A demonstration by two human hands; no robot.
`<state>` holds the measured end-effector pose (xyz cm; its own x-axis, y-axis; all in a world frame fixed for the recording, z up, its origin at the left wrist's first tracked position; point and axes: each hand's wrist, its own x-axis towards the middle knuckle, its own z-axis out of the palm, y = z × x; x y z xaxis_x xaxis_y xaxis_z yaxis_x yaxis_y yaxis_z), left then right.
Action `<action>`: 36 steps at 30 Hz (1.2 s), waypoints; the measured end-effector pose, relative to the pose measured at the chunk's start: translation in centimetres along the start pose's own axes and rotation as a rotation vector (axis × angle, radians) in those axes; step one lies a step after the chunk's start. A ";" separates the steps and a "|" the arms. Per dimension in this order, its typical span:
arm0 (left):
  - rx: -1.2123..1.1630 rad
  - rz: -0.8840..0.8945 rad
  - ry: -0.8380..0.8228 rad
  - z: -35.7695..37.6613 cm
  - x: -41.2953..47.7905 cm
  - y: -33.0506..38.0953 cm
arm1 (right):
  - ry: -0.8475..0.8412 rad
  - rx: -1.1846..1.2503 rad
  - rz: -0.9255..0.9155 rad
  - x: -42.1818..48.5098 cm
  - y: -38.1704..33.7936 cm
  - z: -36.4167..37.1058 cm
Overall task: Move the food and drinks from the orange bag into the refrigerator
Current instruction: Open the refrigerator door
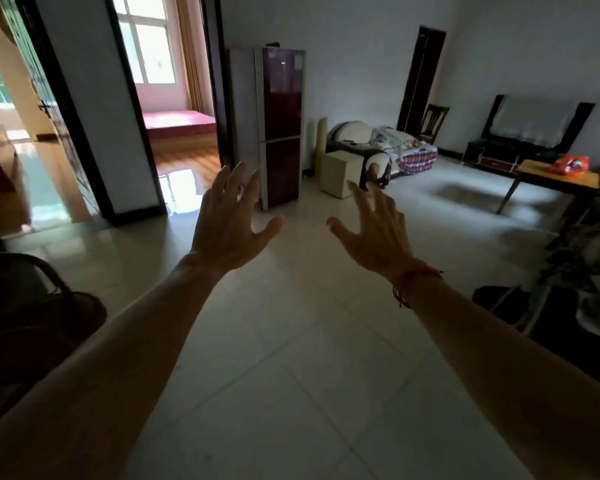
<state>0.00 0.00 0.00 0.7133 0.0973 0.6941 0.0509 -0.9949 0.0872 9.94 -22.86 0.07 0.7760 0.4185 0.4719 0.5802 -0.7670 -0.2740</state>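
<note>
Here both arms reach forward over the tiled floor [291,358], the left hand [227,225] and right hand [373,233] empty with fingers spread wide. The orange bag [570,165] lies at the far right corner of a wooden table [548,177]. The dark red refrigerator [280,126], doors closed, stands against the far wall beside a doorway.

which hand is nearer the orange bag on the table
Right. The right hand is raised on the side of the orange bag, which lies far off on the table; the left hand is farther away, toward the refrigerator.
</note>
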 end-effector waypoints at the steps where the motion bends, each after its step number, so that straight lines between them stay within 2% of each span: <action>1: -0.011 -0.003 -0.029 1.2 0.8 -0.8 | -0.005 -0.003 -0.001 1.3 0.1 1.1; 11: -0.015 -0.029 -0.090 14.3 12.0 -9.6 | -0.088 -0.065 0.056 16.5 3.1 11.4; 18: -0.016 -0.029 -0.075 22.6 20.6 -14.1 | -0.040 -0.054 0.061 27.4 6.2 17.2; 24: 0.019 -0.016 -0.058 32.0 29.6 -17.4 | -0.002 -0.076 0.061 38.9 11.3 23.0; 36: 0.036 -0.042 -0.047 47.9 49.1 -24.3 | -0.067 -0.087 0.029 63.0 19.8 33.3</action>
<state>67.23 27.65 -2.30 0.7422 0.1384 0.6557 0.1062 -0.9904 0.0887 78.54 4.55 -3.51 0.8084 0.4251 0.4072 0.5363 -0.8170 -0.2119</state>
